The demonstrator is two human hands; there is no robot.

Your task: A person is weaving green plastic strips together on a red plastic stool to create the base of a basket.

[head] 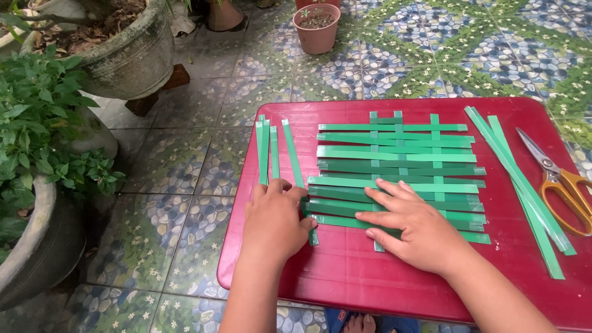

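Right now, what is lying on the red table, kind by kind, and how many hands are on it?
Woven green strip mat: 1
Bundles of loose green strips, left and right: 2
Orange-handled scissors: 1
Hands, left hand and right hand: 2
Total: 6

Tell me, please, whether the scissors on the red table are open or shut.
Shut, as far as shows: the scissors lie flat with their blades together in one point, orange handles side by side.

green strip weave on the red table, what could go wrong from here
The woven mat is loose and held only by the flat right hand; lifting it could let the horizontal strips slide. The left hand pressing the loose strip at the mat's edge might push rows askew. The spare strips by the scissors overhang the red table slightly and may get knocked.
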